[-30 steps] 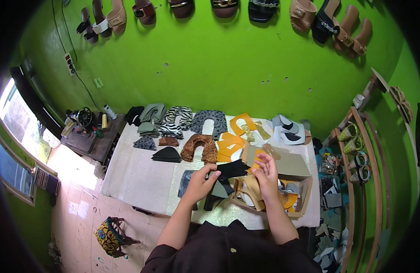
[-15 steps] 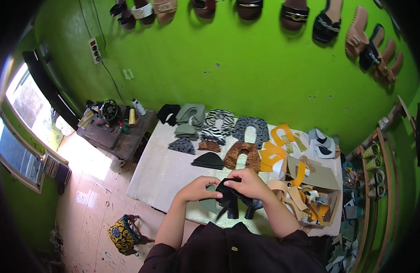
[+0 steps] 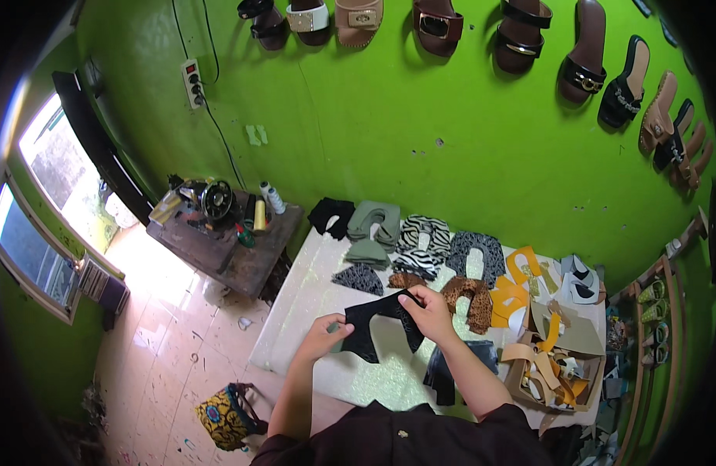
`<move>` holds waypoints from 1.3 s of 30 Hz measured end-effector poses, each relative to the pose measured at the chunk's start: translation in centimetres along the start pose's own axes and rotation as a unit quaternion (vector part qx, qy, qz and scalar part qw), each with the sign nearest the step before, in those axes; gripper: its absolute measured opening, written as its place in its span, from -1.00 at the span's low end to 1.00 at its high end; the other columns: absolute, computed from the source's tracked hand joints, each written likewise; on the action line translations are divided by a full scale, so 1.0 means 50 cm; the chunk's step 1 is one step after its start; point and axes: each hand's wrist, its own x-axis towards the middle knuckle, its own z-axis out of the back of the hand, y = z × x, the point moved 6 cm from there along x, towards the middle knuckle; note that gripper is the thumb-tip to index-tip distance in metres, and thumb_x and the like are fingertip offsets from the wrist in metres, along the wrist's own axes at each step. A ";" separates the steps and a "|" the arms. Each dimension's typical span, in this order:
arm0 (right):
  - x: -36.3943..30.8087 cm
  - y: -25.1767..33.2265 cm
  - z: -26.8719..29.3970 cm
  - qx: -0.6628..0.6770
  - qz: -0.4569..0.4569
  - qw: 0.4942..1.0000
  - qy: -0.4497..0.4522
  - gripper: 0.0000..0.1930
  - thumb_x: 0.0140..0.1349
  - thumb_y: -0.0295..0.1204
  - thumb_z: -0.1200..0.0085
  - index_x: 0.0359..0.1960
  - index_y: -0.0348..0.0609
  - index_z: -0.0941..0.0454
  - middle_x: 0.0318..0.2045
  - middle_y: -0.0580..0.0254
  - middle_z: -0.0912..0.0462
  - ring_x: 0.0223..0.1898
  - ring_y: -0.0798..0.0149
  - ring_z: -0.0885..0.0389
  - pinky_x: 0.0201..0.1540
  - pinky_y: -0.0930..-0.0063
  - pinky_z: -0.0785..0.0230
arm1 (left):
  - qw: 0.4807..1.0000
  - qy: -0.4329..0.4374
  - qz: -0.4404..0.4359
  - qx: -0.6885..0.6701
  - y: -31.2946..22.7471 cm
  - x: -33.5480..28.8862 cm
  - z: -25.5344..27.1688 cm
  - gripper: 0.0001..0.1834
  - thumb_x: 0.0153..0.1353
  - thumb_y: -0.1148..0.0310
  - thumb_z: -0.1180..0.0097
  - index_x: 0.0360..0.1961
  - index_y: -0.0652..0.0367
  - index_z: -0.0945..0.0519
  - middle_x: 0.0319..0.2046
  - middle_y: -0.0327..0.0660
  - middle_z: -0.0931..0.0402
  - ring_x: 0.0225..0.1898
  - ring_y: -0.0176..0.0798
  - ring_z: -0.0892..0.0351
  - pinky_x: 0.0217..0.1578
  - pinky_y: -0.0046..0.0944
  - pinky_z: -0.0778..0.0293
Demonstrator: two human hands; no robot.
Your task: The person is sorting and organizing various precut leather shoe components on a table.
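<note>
Head view — flat, black arch-shaped piece [image 3: 362,330]

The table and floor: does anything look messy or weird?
Yes: the box holds a jumble of tan strips and orange strips, some spilling over its rim, which looks untidy compared with the brown spotted stack. A pale scrap also lies on the floor.

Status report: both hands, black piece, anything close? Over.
Left hand, right hand: pinching black arched piece. Held spread over table. Brown spotted stack near right hand.
</note>
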 end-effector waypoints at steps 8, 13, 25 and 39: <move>0.191 -0.032 -0.056 -0.197 0.103 0.975 -0.010 -0.76 0.11 -0.30 -0.12 -0.44 -0.29 -0.55 -0.62 0.23 -0.50 -0.56 0.44 -0.40 -0.48 0.49 -0.23 | 0.997 -0.073 -0.029 0.010 0.014 0.153 0.193 -0.75 0.09 0.34 -0.12 -0.29 0.31 -0.52 -0.41 -0.32 -0.48 -0.29 -0.45 -0.41 -0.19 -0.46 -0.30; 0.255 -0.045 -0.163 -0.128 0.025 0.980 0.150 -0.79 0.14 -0.34 -0.08 -0.39 -0.29 -0.55 -0.70 0.25 -0.45 -0.62 0.46 -0.38 -0.54 0.49 -0.22 | 0.995 -0.008 -0.033 0.089 0.022 0.198 0.225 -0.65 -0.03 0.31 -0.27 -0.23 0.28 -0.56 -0.38 -0.26 -0.51 -0.26 -0.41 -0.44 -0.19 -0.41 -0.35; 0.514 -0.157 -0.189 -0.348 0.062 0.935 -0.027 -0.77 0.08 -0.17 -0.11 -0.49 -0.05 -0.58 -0.46 0.33 -0.55 -0.27 0.21 -0.47 -0.08 -0.06 -0.11 | 0.953 -0.191 -0.133 0.194 0.064 0.442 0.396 -0.65 0.05 0.26 -0.20 -0.50 0.33 -0.37 -0.64 -0.12 -0.23 -0.54 -0.33 -0.17 -0.51 -0.24 -0.21; 0.724 -0.273 -0.158 -0.431 -0.049 0.900 -0.030 -0.71 0.11 -0.10 -0.09 -0.53 -0.02 -0.64 -0.26 0.31 -0.55 -0.06 0.14 -0.33 -0.06 -0.05 0.03 | 0.980 -0.115 -0.052 0.153 0.178 0.763 0.482 -0.63 -0.04 0.18 -0.28 -0.47 0.34 -0.55 -0.54 -0.03 -0.55 -0.49 -0.20 -0.50 -0.36 -0.25 -0.39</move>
